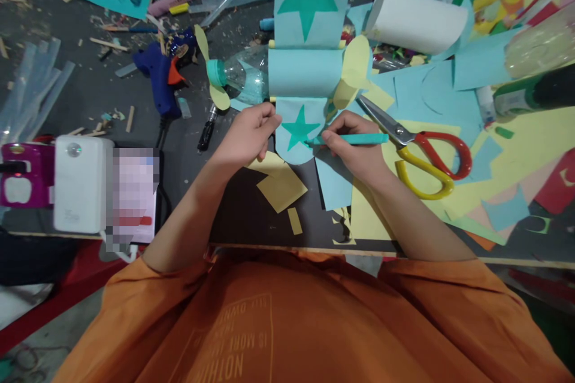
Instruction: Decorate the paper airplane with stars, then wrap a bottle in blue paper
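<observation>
Over a dark table (pixel 242 215), in head view, pinching a marker (pixel 368 139) with the right hand (pixel 353 145) at five o'clock on a green star (pixel 299 128), and pinching its paper flap (pixel 302 152), twelve o'clock from the orange shirt (pixel 323 317), with the left hand (pixel 251 134) at nine o'clock.

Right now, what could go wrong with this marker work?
1. The teal marker in the right hand has its tip at the edge of the green star; a slip could stray onto the light-blue flap.
2. The left hand is only at the flap's left edge, so the paper might shift mid-stroke.
3. The scissors lie close beside the right hand; a sideways move could bump them.
</observation>
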Motion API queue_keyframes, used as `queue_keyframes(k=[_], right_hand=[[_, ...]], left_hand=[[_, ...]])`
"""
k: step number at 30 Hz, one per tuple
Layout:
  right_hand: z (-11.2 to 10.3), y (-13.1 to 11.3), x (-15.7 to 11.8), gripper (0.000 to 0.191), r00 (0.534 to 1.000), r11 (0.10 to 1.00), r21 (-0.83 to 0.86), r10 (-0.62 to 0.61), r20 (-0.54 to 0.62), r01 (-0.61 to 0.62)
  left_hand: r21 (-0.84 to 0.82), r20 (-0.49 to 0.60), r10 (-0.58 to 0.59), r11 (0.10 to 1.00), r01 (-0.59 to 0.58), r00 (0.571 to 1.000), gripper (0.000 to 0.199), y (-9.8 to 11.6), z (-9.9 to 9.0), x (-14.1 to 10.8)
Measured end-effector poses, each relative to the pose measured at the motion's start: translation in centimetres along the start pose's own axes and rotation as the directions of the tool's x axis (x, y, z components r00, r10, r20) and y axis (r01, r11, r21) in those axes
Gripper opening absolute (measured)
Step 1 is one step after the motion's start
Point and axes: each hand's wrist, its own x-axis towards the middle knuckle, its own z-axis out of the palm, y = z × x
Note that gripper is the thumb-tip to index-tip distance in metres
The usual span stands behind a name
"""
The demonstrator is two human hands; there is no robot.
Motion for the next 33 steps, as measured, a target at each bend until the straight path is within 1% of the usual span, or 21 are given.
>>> queue_keyframes(k=[4, 8, 10, 11, 12, 13, 15, 16, 17, 18, 19, 20, 21, 22, 23, 25, 26, 29, 30, 33], right_hand=[[-0.2, 0.1, 0.0, 0.026, 0.999, 1.000, 0.007, -0.008, -0.049, 0.008], [-0.4, 0.5, -0.5, 0.031, 0.989, 0.995, 0.093, -0.020, -0.146, 0.034], [-0.4, 0.8, -0.9, 0.041, 0.975, 0.992, 0.096, -0.061, -0.215, 0.083], [-0.3, 0.8, -1.2, 0.043, 0.963, 0.990, 0.074, -0.100, -0.251, 0.122], [-0.2, 0.8, -1.4, 0.043, 0.944, 0.984, 0.033, -0.157, -0.291, 0.174], [-0.1, 0.6, -1.5, 0.042, 0.914, 0.972, -0.019, -0.228, -0.334, 0.236], [-0.2, -0.1, -1.5, 0.037, 0.838, 0.937, -0.132, -0.348, -0.419, 0.323], [-0.4, -0.5, -1.3, 0.033, 0.807, 0.923, -0.179, -0.384, -0.448, 0.339], [-0.7, -1.0, -0.8, 0.028, 0.792, 0.920, -0.209, -0.391, -0.470, 0.330], [-1.2, -1.4, -0.3, 0.022, 0.793, 0.925, -0.227, -0.377, -0.479, 0.303], [-1.7, -1.8, 0.5, 0.013, 0.835, 0.934, -0.237, -0.347, -0.427, 0.267], [-2.3, -2.0, 1.4, 0.012, 0.855, 0.935, -0.260, -0.332, -0.398, 0.242], [-2.9, -2.0, 2.3, 0.012, 0.903, 0.941, -0.297, -0.263, -0.340, 0.163], [-3.4, -1.9, 3.2, 0.012, 0.941, 0.943, -0.320, -0.186, -0.283, 0.090], [-3.8, -1.7, 4.2, 0.015, 0.963, 0.946, -0.318, -0.136, -0.234, 0.056], [-4.3, -1.1, 5.7, 0.028, 0.980, 0.969, -0.245, -0.084, -0.181, 0.038], [-4.3, -0.9, 6.3, 0.030, 0.989, 0.975, -0.223, -0.045, -0.139, 0.013], [-4.1, -0.8, 7.0, 0.027, 0.996, 0.976, -0.216, 0.019, -0.089, -0.039], [-4.0, -0.9, 7.0, 0.025, 0.995, 0.977, -0.210, 0.028, -0.099, -0.048], [-3.6, -1.1, 6.4, 0.021, 0.983, 0.989, -0.139, 0.027, -0.181, -0.053]], left_hand=[[0.003, 0.014, -0.005, 1.000, 0.005, 1.000, 0.034, -0.2, -0.1, 0.0], [-0.001, 0.025, -0.017, 1.000, 0.017, 1.000, 0.033, -0.1, -0.2, -0.1], [-0.003, 0.028, -0.023, 1.000, 0.023, 0.999, 0.033, 0.1, -0.3, -0.2], [-0.003, 0.030, -0.027, 1.000, 0.027, 0.999, 0.032, 0.2, -0.3, -0.2], [-0.002, 0.031, -0.030, 1.000, 0.031, 0.999, 0.032, 0.2, -0.3, -0.2], [-0.003, 0.033, -0.032, 0.999, 0.032, 0.999, 0.032, 0.2, -0.3, -0.2], [-0.008, 0.039, -0.024, 1.000, 0.024, 0.999, 0.032, 0.1, -0.4, -0.2], [-0.013, 0.042, -0.014, 1.000, 0.015, 0.999, 0.032, 0.0, -0.4, -0.2], [-0.019, 0.046, -0.002, 1.000, 0.002, 0.999, 0.032, -0.1, -0.4, -0.2], [-0.024, 0.048, 0.010, 1.000, -0.009, 0.999, 0.032, -0.2, -0.4, -0.2], [-0.028, 0.048, 0.018, 0.999, -0.017, 0.999, 0.032, -0.3, -0.4, -0.2], [-0.028, 0.046, 0.020, 0.999, -0.019, 0.999, 0.032, -0.3, -0.4, -0.2], [-0.028, 0.043, 0.020, 0.999, -0.019, 0.999, 0.032, -0.4, -0.4, -0.1], [-0.027, 0.041, 0.018, 0.999, -0.017, 0.999, 0.032, -0.4, -0.4, -0.1], [-0.027, 0.041, 0.018, 0.999, -0.017, 0.999, 0.032, -0.4, -0.4, -0.1], [-0.033, 0.039, 0.031, 0.999, -0.029, 0.999, 0.031, -0.5, -0.4, 0.0], [-0.039, 0.034, 0.040, 0.998, -0.039, 0.999, 0.031, -0.5, -0.4, 0.0], [-0.046, -0.004, 0.067, 0.997, -0.067, 0.998, 0.029, -0.6, -0.4, 0.1], [-0.047, -0.024, 0.079, 0.996, -0.080, 0.997, 0.030, -0.6, -0.4, 0.2], [-0.072, -0.073, 0.127, 0.989, -0.132, 0.989, 0.031, -0.4, -0.4, 0.3]])
